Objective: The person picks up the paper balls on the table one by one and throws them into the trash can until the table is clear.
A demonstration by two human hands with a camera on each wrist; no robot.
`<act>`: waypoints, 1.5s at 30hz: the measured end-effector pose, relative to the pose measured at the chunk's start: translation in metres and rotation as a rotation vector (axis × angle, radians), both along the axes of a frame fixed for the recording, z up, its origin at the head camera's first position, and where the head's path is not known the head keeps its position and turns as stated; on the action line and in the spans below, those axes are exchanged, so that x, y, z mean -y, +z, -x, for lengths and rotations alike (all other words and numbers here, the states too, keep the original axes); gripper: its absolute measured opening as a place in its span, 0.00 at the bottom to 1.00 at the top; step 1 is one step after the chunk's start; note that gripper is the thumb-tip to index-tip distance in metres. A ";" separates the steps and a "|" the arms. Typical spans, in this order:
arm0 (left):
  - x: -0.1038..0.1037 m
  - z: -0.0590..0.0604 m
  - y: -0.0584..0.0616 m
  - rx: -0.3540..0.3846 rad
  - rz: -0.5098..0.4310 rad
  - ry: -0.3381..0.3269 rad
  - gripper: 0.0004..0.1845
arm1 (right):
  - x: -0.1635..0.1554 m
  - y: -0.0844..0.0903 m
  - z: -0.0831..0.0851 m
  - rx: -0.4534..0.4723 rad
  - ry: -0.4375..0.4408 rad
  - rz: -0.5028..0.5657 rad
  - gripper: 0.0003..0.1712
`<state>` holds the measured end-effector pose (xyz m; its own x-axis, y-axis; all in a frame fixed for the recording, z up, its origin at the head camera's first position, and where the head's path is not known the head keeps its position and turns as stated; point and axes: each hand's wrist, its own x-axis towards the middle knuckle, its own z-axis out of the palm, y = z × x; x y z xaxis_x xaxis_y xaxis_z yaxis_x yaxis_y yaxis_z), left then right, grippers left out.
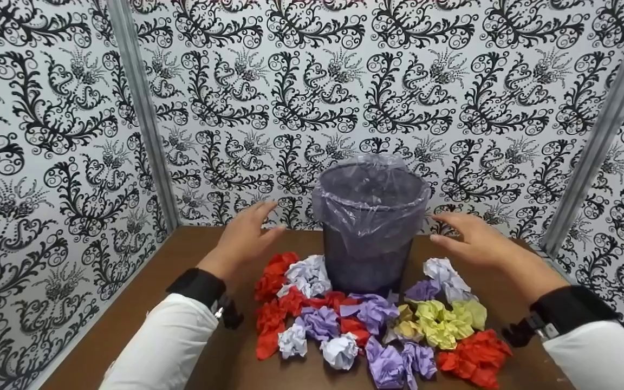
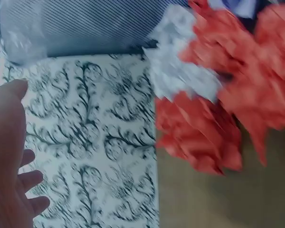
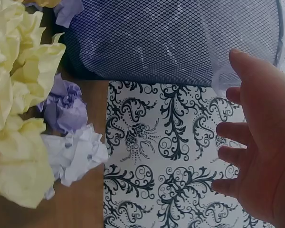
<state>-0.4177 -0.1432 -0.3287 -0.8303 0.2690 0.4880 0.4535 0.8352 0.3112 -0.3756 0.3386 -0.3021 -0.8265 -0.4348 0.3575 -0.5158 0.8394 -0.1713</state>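
From the head view, a mesh wastebasket (image 1: pixel 369 238) lined with a translucent bag (image 1: pixel 370 200) stands on the brown surface (image 1: pixel 144 303), backed by patterned wall panels (image 1: pixel 312 81). The left hand (image 1: pixel 244 238) hovers just beside the basket on its left, the right hand (image 1: pixel 474 241) just beside it on its right; both are spread wide with relaxed fingers and hold nothing. In front of the basket lies a heap of crumpled paper balls: red ones (image 1: pixel 271 281) to its front left, white (image 1: pixel 307 273) and lilac (image 1: pixel 320 322) ones at its front, yellow ones (image 1: pixel 442 322) to its front right. By my reading this is the reach toward the basket with 2 hands, and closing both palms on its sides would be what the next move needs, without pinching the loose bag.

In the left wrist view, blurred, the left hand (image 2: pixel 9 161) shows open fingers apart from the basket's wall (image 2: pixel 85 23); red paper (image 2: pixel 199 133) lies near its base.

In the right wrist view, the right hand (image 3: pixel 261 137) is open, its fingertip close to the mesh (image 3: pixel 171 38), though I cannot tell whether it touches. Yellow paper (image 3: pixel 19 118), a lilac ball (image 3: pixel 64 107) and a white ball (image 3: pixel 76 154) lie beside the basket's base.
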 end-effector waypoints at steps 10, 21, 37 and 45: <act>-0.069 -0.007 0.040 0.043 -0.192 -0.031 0.45 | -0.020 -0.019 -0.030 0.081 -0.028 -0.008 0.40; -0.111 0.002 0.042 0.128 -0.408 -0.162 0.51 | -0.046 -0.064 -0.062 0.203 -0.055 0.008 0.42; -0.120 0.007 0.029 0.063 -0.524 -0.214 0.40 | -0.051 -0.096 -0.101 0.245 0.080 0.084 0.23; -0.124 0.008 0.025 0.074 -0.497 -0.198 0.38 | -0.056 -0.114 -0.105 0.327 0.073 0.115 0.21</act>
